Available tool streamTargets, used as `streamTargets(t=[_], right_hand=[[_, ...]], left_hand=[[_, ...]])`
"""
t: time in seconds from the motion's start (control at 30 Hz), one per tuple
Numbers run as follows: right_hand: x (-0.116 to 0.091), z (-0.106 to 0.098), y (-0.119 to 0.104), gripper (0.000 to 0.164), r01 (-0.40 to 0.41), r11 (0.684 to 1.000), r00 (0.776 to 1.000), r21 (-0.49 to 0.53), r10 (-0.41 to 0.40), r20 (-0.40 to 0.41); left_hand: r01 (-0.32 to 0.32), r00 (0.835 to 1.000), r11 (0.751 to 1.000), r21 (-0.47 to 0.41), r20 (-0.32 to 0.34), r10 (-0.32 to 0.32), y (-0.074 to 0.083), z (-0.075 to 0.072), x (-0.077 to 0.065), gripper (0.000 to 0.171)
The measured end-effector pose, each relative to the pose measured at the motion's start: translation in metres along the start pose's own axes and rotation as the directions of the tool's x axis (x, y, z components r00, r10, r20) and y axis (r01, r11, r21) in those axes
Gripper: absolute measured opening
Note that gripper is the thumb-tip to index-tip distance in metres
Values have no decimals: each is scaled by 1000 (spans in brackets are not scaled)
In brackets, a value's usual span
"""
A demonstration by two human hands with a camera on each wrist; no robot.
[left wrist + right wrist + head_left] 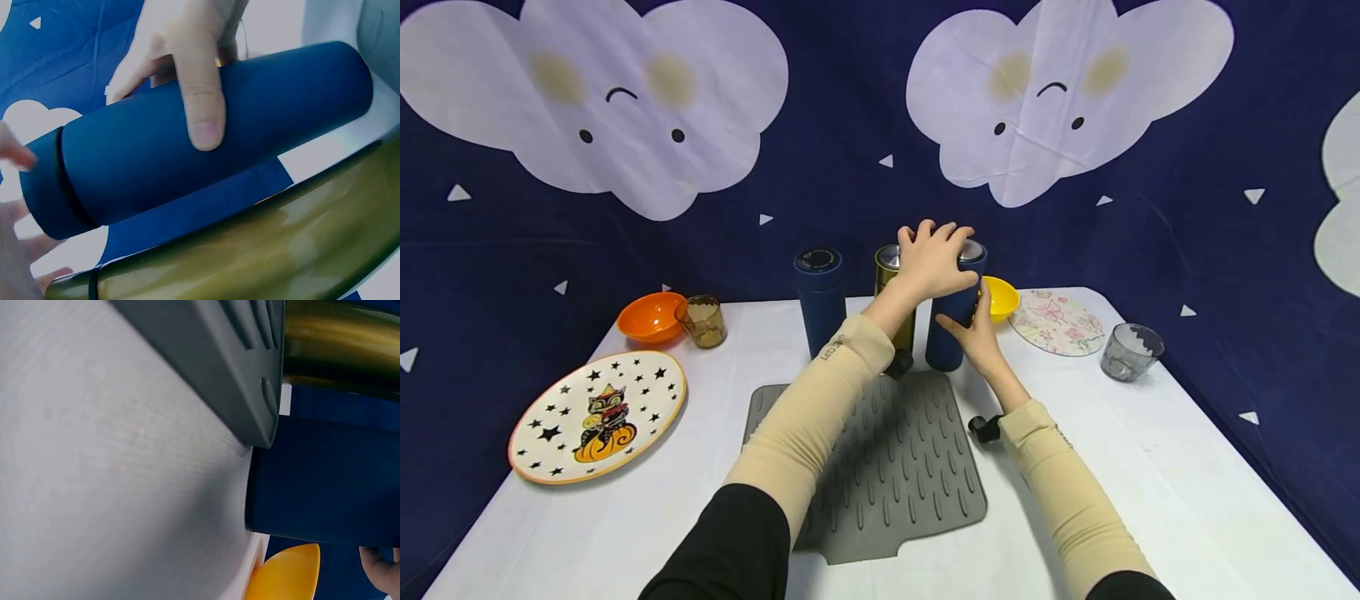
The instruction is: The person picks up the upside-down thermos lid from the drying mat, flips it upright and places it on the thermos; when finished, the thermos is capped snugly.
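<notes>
Three tall insulated bottles stand in a row at the back: a dark blue bottle (pixel 822 304) on the left, an olive-gold bottle (pixel 905 333) in the middle, and another blue bottle (pixel 946 333) on the right. My right hand (pixel 981 337) grips the right-hand bottle low on its body; in the left wrist view the thumb (pixel 205 119) lies across its side. My left hand (pixel 931 265) is at that bottle's silver-topped cap (pixel 972 252), fingers spread, with a blurred fingertip right at the cap's edge in the left wrist view. The cap sits on the bottle.
A grey ridged mat (pixel 891 475) lies in front of the bottles. To the left are a star-patterned plate (pixel 655 433), an orange bowl (pixel 651 318) and an amber glass (pixel 703 325). A yellow bowl (pixel 1003 300), a floral round board (pixel 1060 323) and a grey glass (pixel 1131 354) stand right.
</notes>
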State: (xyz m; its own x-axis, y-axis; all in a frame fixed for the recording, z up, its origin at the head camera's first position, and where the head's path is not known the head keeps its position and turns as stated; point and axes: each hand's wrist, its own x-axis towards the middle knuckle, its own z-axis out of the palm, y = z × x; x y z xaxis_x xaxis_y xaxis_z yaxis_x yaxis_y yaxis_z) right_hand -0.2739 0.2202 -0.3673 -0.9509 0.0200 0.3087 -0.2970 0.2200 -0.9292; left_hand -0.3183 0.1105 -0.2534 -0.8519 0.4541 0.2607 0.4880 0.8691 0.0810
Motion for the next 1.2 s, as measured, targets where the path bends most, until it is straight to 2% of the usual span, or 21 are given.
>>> streamTargets(t=[0.13, 0.23, 0.4, 0.5, 0.63, 0.73, 0.83, 0.97, 1.07, 1.2], right_hand=[[0, 0, 1, 92, -9, 1000, 1000, -2, 9, -2], [1, -1, 2, 92, -15, 1000, 1000, 8, 15, -1], [1, 0, 1, 91, -12, 1000, 1000, 10, 12, -4], [1, 0, 0, 92, 1, 1000, 1000, 2, -1, -9], [0, 0, 0, 92, 6, 1000, 1000, 2, -6, -12], [-1, -1, 1, 92, -19, 1000, 1000, 6, 19, -9], [-1, 0, 1, 92, -30, 1000, 1000, 9, 30, -6], [1, 0, 1, 93, -18, 1000, 1000, 8, 18, -7], [1, 0, 1, 93, -9, 1000, 1000, 7, 9, -12], [1, 0, 2, 92, -14, 1000, 1000, 11, 14, -13]], left_hand=[[59, 996, 998, 33, -75, -57, 2, 1, 0, 77], [67, 990, 998, 16, -122, -65, 3, 1, 1, 80], [24, 997, 999, -34, -79, -27, 4, -1, 0, 72], [34, 999, 999, -34, -39, -35, 5, -2, 0, 71], [96, 993, 995, -3, -71, -96, 5, 0, 0, 81], [106, 988, 994, -2, -113, -106, 4, 4, 0, 84], [71, 991, 997, -31, -109, -74, 3, 4, -1, 79], [46, 997, 998, -48, -59, -49, 3, 0, -1, 72], [79, 996, 996, -33, -49, -81, 4, 0, 1, 75], [128, 987, 992, -5, -101, -128, 4, 4, 1, 83]])
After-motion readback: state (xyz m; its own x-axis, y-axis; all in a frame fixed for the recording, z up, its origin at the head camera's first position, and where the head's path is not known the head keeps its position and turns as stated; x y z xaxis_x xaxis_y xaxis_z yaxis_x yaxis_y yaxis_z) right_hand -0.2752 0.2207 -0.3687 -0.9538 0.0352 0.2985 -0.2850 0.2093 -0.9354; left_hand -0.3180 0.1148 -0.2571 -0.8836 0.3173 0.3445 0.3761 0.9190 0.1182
